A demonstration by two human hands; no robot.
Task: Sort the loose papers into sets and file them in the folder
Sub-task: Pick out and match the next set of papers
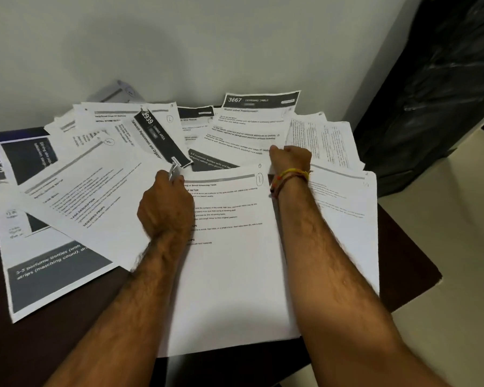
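— What's that the whole lot sits on?
— A dark brown table (pixel 411 263), pushed right up against the wall (pixel 179 46). Its near right corner sticks out over the floor (pixel 444 317).
— And the wall?
— Plain, pale grey-white, running across the whole back.
— The floor looks pale too.
— Cream-coloured, yes, smooth, showing only on the right side.
— What's the black thing in the corner?
— Something shiny and black, crinkled like plastic sheeting (pixel 441 88), standing on the floor just beside the table's far right edge. I can't tell what it covers.
— Anything to the left?
— A strip of dark blue-purple (pixel 9 135) at the table's far left edge; hard to say what it is.
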